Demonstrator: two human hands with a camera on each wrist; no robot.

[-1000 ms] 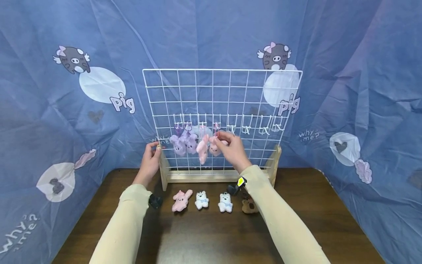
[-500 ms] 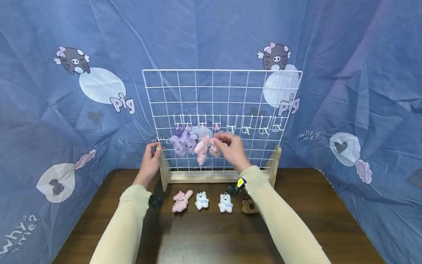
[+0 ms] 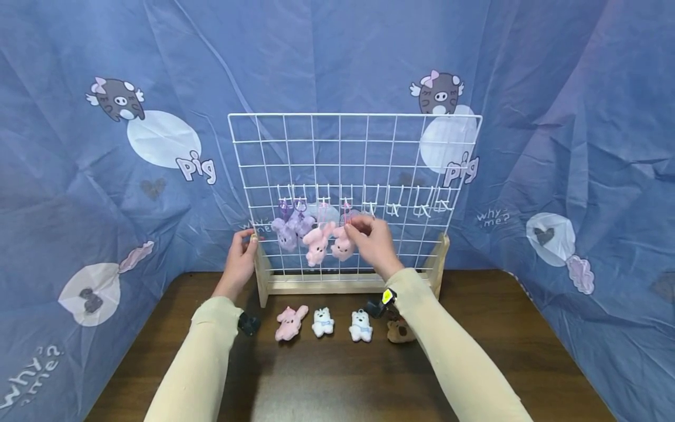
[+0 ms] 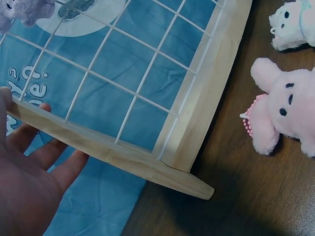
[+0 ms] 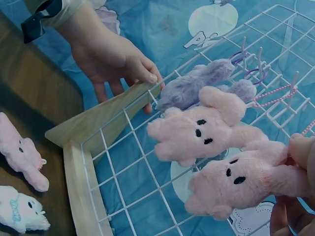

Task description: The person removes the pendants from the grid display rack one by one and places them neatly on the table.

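Observation:
In the head view a white wire grid rack (image 3: 355, 115) stands on wooden feet. My left hand (image 3: 241, 258) grips its left wooden upright (image 4: 113, 153), thumb in front and fingers behind. My right hand (image 3: 375, 241) pinches a pink plush keychain (image 3: 343, 245) by its upper part, between thumb and fingers. That plush hangs by a pink bead chain from a hook on the grid. Just left of it hangs another pink plush keychain (image 3: 317, 247), its face showing in the right wrist view. Two purple plush keychains (image 3: 285, 235) hang further left, partly overlapping.
Bare white hooks (image 3: 392, 209) line the grid's right side. On the brown table (image 3: 327, 381) in front lie a pink plush (image 3: 289, 323), two white bear plushes (image 3: 323, 322) and a brown plush (image 3: 398, 331) partly behind the right sleeve. A blue cloth (image 3: 358, 58) hangs behind.
The pink plush beside my right hand has turned to face forward and shifted slightly left. The pinched plush sits slightly lower, with my right hand still at it. My left hand stays in place.

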